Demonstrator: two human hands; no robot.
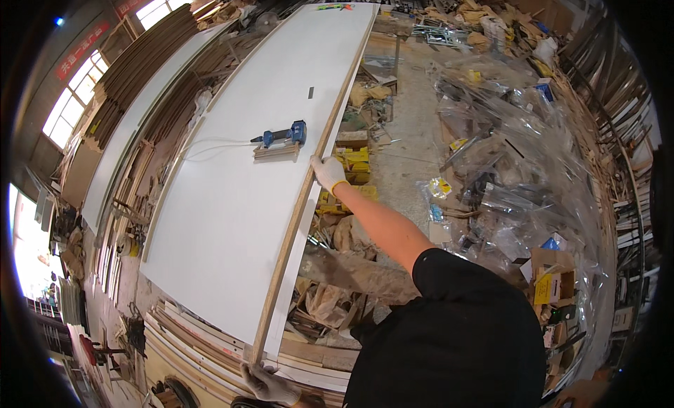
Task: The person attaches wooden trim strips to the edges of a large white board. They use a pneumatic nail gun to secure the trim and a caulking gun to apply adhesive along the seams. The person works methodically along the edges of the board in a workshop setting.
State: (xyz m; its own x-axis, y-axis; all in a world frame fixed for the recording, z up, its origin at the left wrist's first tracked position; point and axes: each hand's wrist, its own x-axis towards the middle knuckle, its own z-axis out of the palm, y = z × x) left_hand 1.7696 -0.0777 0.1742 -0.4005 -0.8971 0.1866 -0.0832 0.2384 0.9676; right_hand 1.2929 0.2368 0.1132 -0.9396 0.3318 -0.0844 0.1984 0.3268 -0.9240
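Note:
A long, narrow wooden strip [289, 234] runs along the right side of a large white panel [217, 218]. My right hand [328, 173], in a white knit glove, grips the strip around its middle, arm stretched out. At the strip's near end, my gloved left hand [270, 384] has its fingers curled at the wood, close to the picture's lower edge. A blue nail gun [282, 137] lies on its side on the panel, left of my right hand. From it a thin pale hose [210, 141] trails to the panel's left edge. A small dark rectangle [311, 93] shows farther up the panel.
Stacked boards [140, 71] stand to the left, beside another long white panel [133, 145]. Below the work panel are more layered boards [189, 352]. Yellow boxes [357, 162] sit by its right edge. Crumpled clear plastic sheeting [519, 141] and an open cardboard box [562, 268] cover the right-hand floor.

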